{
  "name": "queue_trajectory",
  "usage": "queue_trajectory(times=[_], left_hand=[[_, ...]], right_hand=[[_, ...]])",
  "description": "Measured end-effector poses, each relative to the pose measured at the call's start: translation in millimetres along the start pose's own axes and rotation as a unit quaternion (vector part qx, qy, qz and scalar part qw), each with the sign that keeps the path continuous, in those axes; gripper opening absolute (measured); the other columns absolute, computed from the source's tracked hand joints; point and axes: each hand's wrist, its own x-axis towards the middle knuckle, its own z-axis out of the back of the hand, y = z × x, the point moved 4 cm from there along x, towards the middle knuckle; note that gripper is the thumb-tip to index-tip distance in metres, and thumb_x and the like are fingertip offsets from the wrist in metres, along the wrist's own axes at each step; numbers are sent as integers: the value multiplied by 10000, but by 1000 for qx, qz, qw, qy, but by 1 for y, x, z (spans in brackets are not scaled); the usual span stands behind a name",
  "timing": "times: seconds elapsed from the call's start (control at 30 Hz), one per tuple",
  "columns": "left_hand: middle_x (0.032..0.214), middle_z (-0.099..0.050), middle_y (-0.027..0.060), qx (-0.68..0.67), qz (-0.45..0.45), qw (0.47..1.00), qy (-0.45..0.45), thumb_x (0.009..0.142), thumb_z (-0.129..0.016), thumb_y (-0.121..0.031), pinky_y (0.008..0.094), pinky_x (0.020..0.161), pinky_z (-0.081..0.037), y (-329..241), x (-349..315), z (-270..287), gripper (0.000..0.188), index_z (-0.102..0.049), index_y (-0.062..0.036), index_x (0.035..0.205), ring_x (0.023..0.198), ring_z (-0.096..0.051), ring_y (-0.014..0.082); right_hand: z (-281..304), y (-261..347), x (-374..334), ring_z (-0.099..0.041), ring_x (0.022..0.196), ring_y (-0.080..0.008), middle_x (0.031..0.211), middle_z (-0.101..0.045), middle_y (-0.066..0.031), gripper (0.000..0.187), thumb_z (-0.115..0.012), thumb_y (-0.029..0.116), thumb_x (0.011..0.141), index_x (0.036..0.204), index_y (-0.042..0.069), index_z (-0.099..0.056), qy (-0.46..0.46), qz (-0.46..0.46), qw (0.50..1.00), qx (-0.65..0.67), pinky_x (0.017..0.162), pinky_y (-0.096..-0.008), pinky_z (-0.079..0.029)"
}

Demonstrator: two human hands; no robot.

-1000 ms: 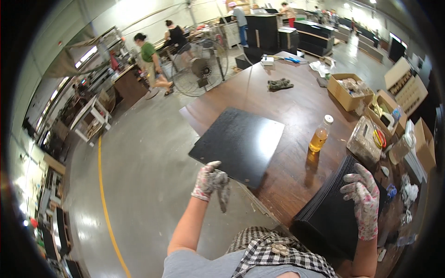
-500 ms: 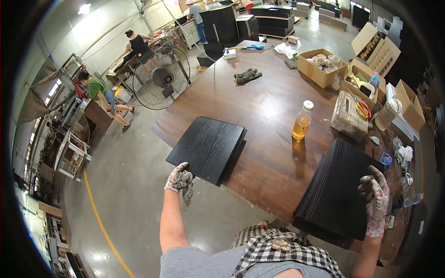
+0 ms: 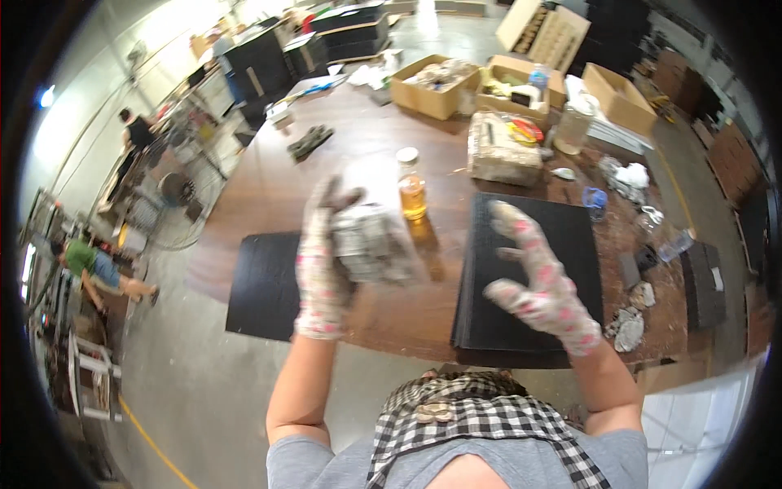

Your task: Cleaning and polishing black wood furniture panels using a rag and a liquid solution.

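My left hand [image 3: 319, 281], in a white glove with pink flowers, is closed on a crumpled grey rag [image 3: 366, 244], blurred by motion above the table. Partly behind that hand lies a single black wood-grain panel [image 3: 261, 281] at the table's left front edge. My right hand [image 3: 542, 285], gloved alike, is held with fingers spread and nothing in it, over a stack of black panels [image 3: 570, 236]. Whether it touches the top panel I cannot tell. Between the two hands, farther back, stands a clear bottle of amber liquid [image 3: 414, 196] with a white cap.
On the brown table [image 3: 244, 191] are a dark glove [image 3: 311, 142], a cardboard box [image 3: 436, 91] of wrapped parts, and a taped package [image 3: 498, 151] with red-yellow scissors. Plastic scraps lie at the right. A large fan [image 3: 175, 189] and a person in green [image 3: 81, 257] are off to the left.
The view has swung to the right. My left hand has come from the single panel's front corner to above the table with the rag. My right hand now reaches farther over the stack.
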Motion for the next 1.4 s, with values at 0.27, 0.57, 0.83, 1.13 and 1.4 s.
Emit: queue_trajectory(times=[0.27,0.57,0.83,1.13,1.4], left_hand=[[1591,-375,197,325,-127,924,154,995,-593,-114,424,1224,-281,91,-9,-93,635,-336,-21,1568,1487,-353,321],[1646,-289,213,363,57,912,182,1008,-592,-207,440,1228,-277,180,-26,-77,773,-160,-93,1639,1511,-319,363],[1639,-295,194,343,66,922,169,1027,-571,-164,429,1237,-243,182,-28,-72,702,-211,-63,1622,1521,-296,331],[1628,-303,174,254,65,949,174,1031,-569,-109,421,1226,-272,186,-27,-69,670,-242,-63,1613,1491,-333,303],[1606,-363,137,308,-98,928,184,925,-595,54,431,1208,-309,120,-24,-107,721,-324,-55,1584,1483,-365,300]], right_hand=[[99,-56,-5,-618,1181,-184,1219,-653,-108,495,-575,-75,824,1312,3,-595,-176,-103,978,-46,1030,-323,-487],[19,-76,-13,-665,1071,-321,1125,-688,-109,255,-703,175,853,1093,89,-699,67,201,925,-315,990,-459,-522],[174,-156,-30,-657,1102,-320,1154,-695,-131,263,-668,156,933,1183,74,-680,-150,7,941,-302,986,-413,-517],[133,-58,-138,-614,1212,-316,1214,-678,-100,276,-674,-47,695,942,66,-721,-38,-73,982,-172,1049,-452,-506],[180,-75,-184,-613,1244,-260,1273,-635,-108,435,-682,-38,863,1281,72,-632,-294,-73,929,-211,1073,-379,-521]])
